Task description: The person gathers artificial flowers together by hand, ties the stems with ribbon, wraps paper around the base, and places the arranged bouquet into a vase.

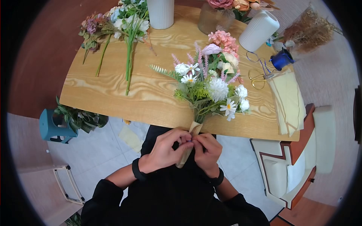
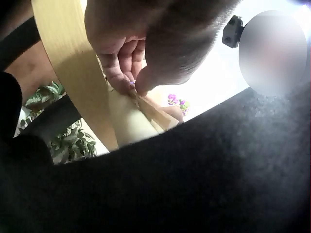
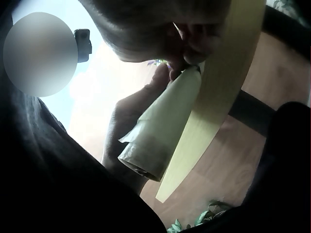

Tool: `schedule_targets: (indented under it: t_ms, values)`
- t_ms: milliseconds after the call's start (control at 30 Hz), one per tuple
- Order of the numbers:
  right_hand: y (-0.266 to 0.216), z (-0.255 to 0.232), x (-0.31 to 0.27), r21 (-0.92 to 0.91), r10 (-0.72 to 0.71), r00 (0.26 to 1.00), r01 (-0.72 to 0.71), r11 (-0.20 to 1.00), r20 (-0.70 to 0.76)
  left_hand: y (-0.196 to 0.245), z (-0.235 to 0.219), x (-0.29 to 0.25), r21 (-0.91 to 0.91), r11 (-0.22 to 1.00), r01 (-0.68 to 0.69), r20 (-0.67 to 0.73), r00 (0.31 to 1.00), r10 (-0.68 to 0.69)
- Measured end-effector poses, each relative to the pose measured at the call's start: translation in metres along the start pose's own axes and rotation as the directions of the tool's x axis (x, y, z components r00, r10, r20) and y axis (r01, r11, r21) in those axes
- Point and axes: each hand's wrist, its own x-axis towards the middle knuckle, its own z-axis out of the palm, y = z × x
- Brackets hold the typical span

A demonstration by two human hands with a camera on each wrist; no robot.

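A bouquet of artificial flowers leans over the table's front edge, its stems wrapped in beige paper. At the wrap's middle, the left hand pinches a small bit of blue-purple string between thumb and fingers. Close against it, the right hand has thumb and fingertips pinched at the same spot. In the left wrist view the fingertips of the left hand meet at the string above the paper. The right wrist view shows the paper cone below the right hand; its fingertips are partly shadowed.
On the wooden table lie loose flower stems, gold scissors, a blue ribbon spool and stacked beige paper. White vases and a glass vase stand at the back. A teal stool is left.
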Motion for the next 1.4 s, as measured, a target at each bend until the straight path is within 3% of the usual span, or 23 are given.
schedule_targets:
  t_ms: [67,133,267,400,600,700,767,800,867,1000,1100,1167,1267,1400]
  values:
    - [0.001,0.001,0.002,-0.012,-0.026,0.999,0.026,1.0,-0.018,0.001,-0.002,0.001,-0.002,1.0,0.029,0.003,1.0,-0.029]
    - [-0.003,0.003,0.003,-0.002,0.0,1.0,0.0,1.0,0.005,-0.004,-0.009,0.001,0.223,0.923,-0.314,0.039,0.949,0.314]
    - [-0.006,0.006,0.005,-0.014,0.035,0.999,-0.034,0.999,0.038,0.005,-0.014,0.004,0.377,0.815,-0.44,0.099,0.894,0.437]
    - [-0.005,0.006,0.007,-0.049,-0.073,0.996,0.076,0.996,0.057,0.008,-0.017,0.004,0.381,0.823,-0.421,0.179,0.907,0.381]
    - [-0.006,0.007,0.008,-0.085,-0.084,0.984,0.098,0.992,0.158,0.01,-0.016,0.005,0.405,0.862,-0.304,0.087,0.952,0.295]
    - [-0.006,0.008,0.007,-0.101,-0.12,0.982,0.136,0.986,0.149,0.011,-0.013,0.005,0.358,0.91,-0.208,0.038,0.977,0.208]
    - [-0.005,0.008,0.006,-0.109,-0.129,0.981,0.145,0.983,0.142,0.014,-0.012,0.005,0.254,0.967,-0.038,0.054,0.998,0.026]
    - [-0.005,0.009,0.006,-0.118,-0.137,0.982,0.153,0.981,0.132,0.013,-0.014,0.004,0.252,0.967,-0.036,0.052,0.998,0.023]
    - [-0.005,0.01,0.006,-0.127,-0.147,0.981,0.163,0.978,0.125,0.01,-0.018,0.001,0.216,0.976,0.039,0.127,0.99,-0.067]
    - [-0.007,0.012,0.007,-0.073,-0.113,0.989,0.12,0.99,0.1,0.012,-0.02,0.004,0.152,0.988,0.038,0.127,0.99,-0.058]
    - [-0.008,0.014,0.008,-0.008,-0.07,0.994,0.071,0.997,0.086,0.009,-0.014,0.002,0.129,0.991,0.048,0.027,0.998,-0.052]
    - [-0.008,0.015,0.008,0.021,-0.05,0.996,0.049,0.999,0.076,0.002,-0.008,0.0,0.114,0.993,0.023,-0.164,0.986,-0.004]
    - [-0.006,0.014,0.006,0.027,-0.022,0.997,0.02,0.999,0.073,-0.004,-0.01,0.0,0.185,0.979,-0.082,-0.148,0.983,0.11]
    - [-0.008,0.014,0.006,0.014,-0.007,0.997,0.006,1.0,0.072,0.004,-0.012,-0.002,0.242,0.963,-0.119,-0.119,0.981,0.152]
